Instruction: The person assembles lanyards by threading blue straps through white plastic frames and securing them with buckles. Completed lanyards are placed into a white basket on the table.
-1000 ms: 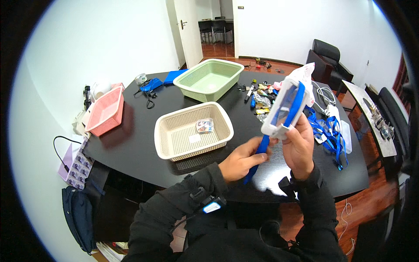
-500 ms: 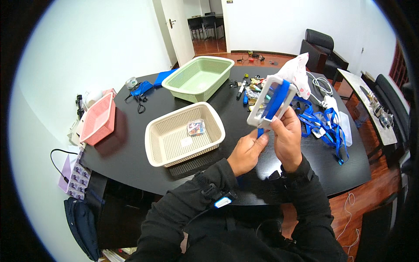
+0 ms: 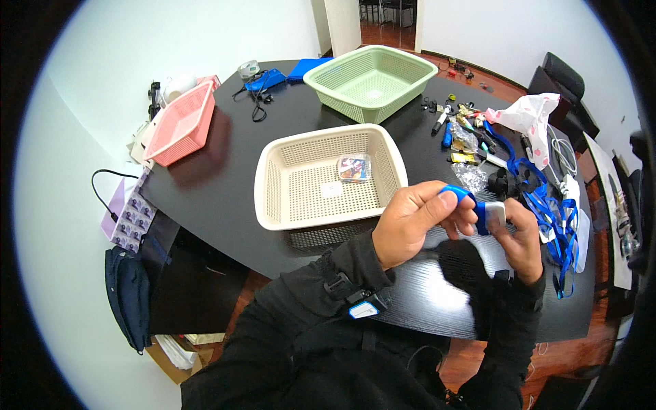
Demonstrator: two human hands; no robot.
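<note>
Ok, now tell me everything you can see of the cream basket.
The cream basket is a rounded rectangle, plastic by its look, with a smooth rim and perforated walls and floor. It sits upright, open at the top, on the black table. Inside, right of its middle, lies a small packet with a colourful picture; beside that is a white rectangle. The left hand appears beside its right side; contact can't be told.

Along the left edge of the surface, a pink basket; farther back, a green basket beside a flat blue sheet; on the right, a white bag with pink marks; low at left, a dark bag; beyond, a black armchair.
</note>
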